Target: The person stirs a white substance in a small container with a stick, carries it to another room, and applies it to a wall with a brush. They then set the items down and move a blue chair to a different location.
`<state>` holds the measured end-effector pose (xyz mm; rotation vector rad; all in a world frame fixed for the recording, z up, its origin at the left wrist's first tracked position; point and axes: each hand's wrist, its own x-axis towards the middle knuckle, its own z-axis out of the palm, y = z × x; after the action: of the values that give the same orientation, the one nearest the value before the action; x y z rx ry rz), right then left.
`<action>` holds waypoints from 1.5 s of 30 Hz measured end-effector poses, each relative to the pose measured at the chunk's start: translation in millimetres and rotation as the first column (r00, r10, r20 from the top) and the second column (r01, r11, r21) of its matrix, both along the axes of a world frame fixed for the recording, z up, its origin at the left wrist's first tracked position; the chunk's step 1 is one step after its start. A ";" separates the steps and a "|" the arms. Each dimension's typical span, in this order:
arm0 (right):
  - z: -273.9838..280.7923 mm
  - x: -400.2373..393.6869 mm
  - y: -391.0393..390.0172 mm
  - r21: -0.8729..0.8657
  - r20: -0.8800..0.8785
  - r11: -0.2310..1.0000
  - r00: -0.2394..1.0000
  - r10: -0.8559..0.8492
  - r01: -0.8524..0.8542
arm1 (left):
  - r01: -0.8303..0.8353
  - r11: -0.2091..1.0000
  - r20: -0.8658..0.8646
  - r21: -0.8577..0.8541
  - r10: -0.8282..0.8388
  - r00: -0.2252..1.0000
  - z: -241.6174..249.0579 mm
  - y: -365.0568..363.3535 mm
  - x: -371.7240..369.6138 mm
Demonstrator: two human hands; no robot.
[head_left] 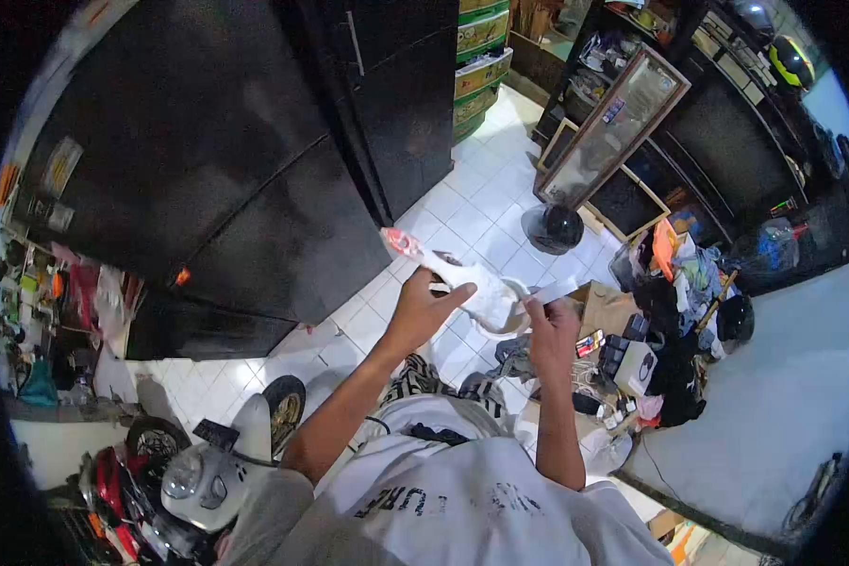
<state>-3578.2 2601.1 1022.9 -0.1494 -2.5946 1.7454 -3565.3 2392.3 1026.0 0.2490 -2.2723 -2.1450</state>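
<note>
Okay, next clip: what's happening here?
A person stands in a cluttered room, holding things up in front of them over the white tiled floor. Their left hand grips a long white object with a reddish end. Their right hand holds a flat white piece close beside it. Whether the two are joined is hard to tell. Beyond the hands, a black helmet rests on the floor.

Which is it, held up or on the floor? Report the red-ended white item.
Held up: the left hand grips the white item, thumb against it, above the tiled floor.
</note>
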 end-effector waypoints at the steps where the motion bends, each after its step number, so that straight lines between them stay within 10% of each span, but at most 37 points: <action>1: 0.4 -24.4 -1.2 -0.012 0.034 0.999 0.999 -0.029 0.029 | -0.026 0.999 -0.004 -0.042 0.026 1.000 -5.9 0.6 -28.4; 15: -46.2 -393.3 33.0 -0.079 -0.014 0.987 0.990 -0.139 0.137 | 0.348 0.883 0.173 -0.313 -0.308 0.936 -17.3 31.9 -432.2; 36: 1.8 -1023.7 31.1 -0.132 0.003 0.979 0.987 0.159 -0.158 | 0.205 0.938 -0.048 -0.281 -0.227 0.973 12.0 21.9 -1013.4; 38: 7.5 -1080.8 31.2 0.082 -0.129 0.977 0.970 0.206 -0.197 | 0.196 0.953 -0.102 -0.233 -0.224 0.969 0.5 16.8 -1070.3; 45: 16.0 -1269.6 12.6 0.121 0.022 0.911 0.918 0.395 -0.395 | 0.206 0.935 0.315 -0.289 -0.110 0.943 44.4 13.2 -1220.5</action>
<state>-4847.7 2613.8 1038.9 0.4111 -2.8744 1.6670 -4785.8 2405.5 1070.4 0.4144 -2.8565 -1.8658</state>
